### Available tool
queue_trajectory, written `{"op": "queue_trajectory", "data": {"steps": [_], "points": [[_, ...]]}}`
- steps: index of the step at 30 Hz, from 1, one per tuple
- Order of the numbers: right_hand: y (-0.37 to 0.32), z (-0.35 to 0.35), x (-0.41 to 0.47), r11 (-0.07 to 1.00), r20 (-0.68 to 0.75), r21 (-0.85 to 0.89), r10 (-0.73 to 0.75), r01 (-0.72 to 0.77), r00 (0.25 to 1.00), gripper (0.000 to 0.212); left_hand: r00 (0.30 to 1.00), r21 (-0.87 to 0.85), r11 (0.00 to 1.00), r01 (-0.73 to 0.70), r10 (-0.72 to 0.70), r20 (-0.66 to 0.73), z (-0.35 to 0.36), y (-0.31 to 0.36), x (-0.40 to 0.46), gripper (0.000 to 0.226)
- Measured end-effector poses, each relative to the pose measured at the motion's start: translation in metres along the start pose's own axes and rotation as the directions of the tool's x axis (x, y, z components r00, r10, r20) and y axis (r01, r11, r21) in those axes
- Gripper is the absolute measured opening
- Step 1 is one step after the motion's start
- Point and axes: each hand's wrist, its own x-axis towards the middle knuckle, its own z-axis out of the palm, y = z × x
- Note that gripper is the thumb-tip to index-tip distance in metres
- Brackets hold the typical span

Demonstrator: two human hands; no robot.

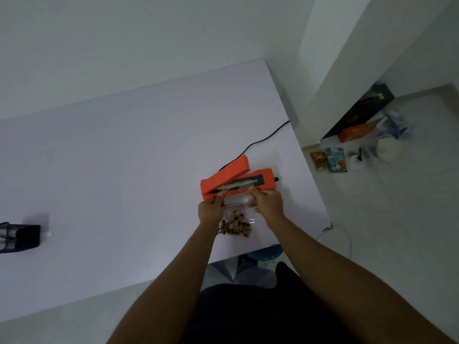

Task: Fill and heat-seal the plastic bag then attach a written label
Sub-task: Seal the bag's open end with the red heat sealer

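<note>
An orange heat sealer sits on the white table with its lid arm raised. A clear plastic bag holding brown nut-like pieces lies in front of it, its open top laid across the sealing strip. My left hand pinches the bag's left top corner. My right hand pinches the right top corner. Both hands pull the mouth flat over the sealer.
A black power cord runs from the sealer to the table's far right edge. A black mesh holder stands at the left edge. On the floor to the right lie snack packets, an orange box and a white bowl.
</note>
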Motion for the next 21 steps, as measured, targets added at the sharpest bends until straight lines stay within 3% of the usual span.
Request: {"op": "queue_trajectory", "data": {"steps": [21], "points": [[-0.0099, -0.0033, -0.0047, 0.999, 0.006, -0.043, 0.016, -0.016, 1.000, 0.030, 0.998, -0.028, 0.998, 0.057, -0.058, -0.015, 0.0009, 0.0031, 0.0026, 0.021]]}}
